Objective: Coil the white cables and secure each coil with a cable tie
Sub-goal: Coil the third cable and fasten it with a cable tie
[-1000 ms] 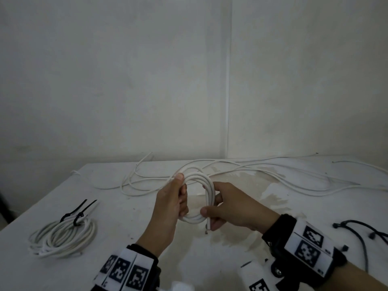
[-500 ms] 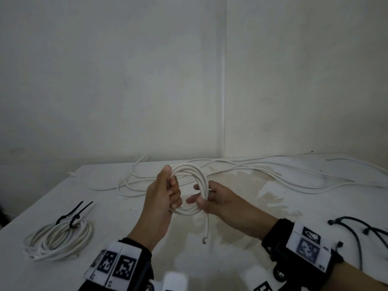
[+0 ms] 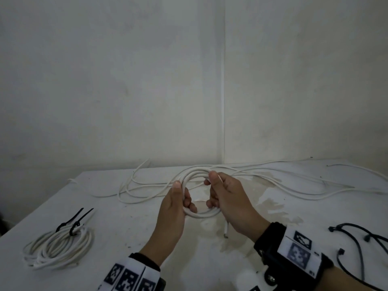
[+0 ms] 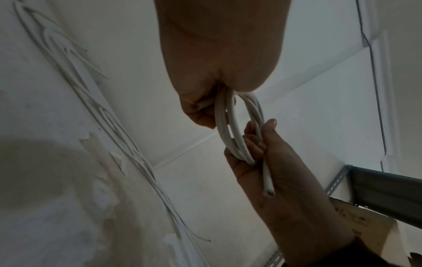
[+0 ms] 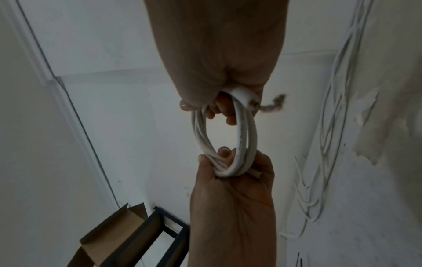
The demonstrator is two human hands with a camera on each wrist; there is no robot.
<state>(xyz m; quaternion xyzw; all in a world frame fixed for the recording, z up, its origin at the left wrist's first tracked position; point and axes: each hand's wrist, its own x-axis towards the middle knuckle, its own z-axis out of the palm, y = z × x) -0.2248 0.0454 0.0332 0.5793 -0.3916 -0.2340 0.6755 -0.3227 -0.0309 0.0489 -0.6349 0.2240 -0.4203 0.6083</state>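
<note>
I hold a small coil of white cable [image 3: 194, 173] above the table, between both hands. My left hand [image 3: 181, 196] grips its left side, fingers curled round the strands [image 4: 226, 115]. My right hand [image 3: 214, 190] grips the right side of the coil [image 5: 244, 130]. The cable's cut end [image 3: 225, 233] hangs down below my right hand, also seen as the cut end [image 4: 269, 189]. A finished coil [image 3: 58, 248] bound with black cable ties [image 3: 73, 223] lies at the front left.
Several loose white cables [image 3: 294, 181] trail across the back of the white table [image 3: 117, 238] toward the right. Loose black cable ties [image 3: 357, 238] lie at the front right. Walls meet in a corner behind the table. A cardboard box [image 5: 109, 240] and dark metal frame stand nearby.
Both hands have lifted and turned the coil so its ring faces me more fully. My right hand has shifted up along the right side, and the cut end now hangs below it.
</note>
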